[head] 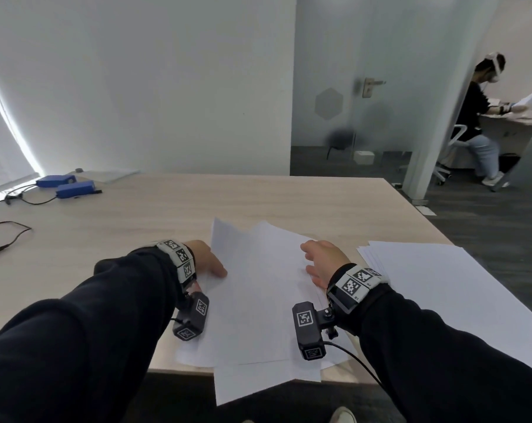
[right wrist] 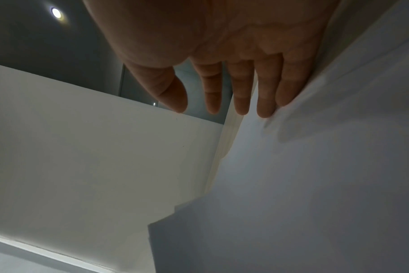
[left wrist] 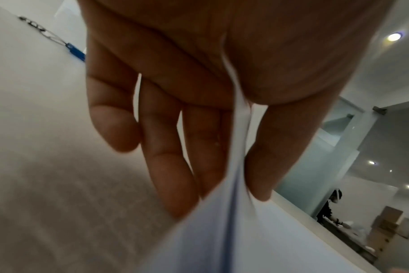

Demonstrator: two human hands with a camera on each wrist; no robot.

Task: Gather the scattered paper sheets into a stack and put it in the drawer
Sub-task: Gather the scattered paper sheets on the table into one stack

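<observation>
A loose pile of white paper sheets [head: 258, 288] lies fanned on the wooden desk [head: 136, 227], its near corners hanging over the front edge. My left hand [head: 208, 259] is at the pile's left edge. In the left wrist view the thumb [left wrist: 280, 147] and fingers [left wrist: 166, 166] pinch the sheets' edge [left wrist: 236, 230] between them. My right hand [head: 322, 261] is at the pile's right edge, its straight fingers [right wrist: 266, 96] lying along the paper [right wrist: 315, 166]. No drawer is in view.
A second, flatter stack of white sheets [head: 435, 279] lies at the desk's right corner. Two blue boxes [head: 64, 184] with cables sit far left, and a black cable [head: 8, 236] lies nearer. A seated person [head: 478, 117] works beyond the glass door.
</observation>
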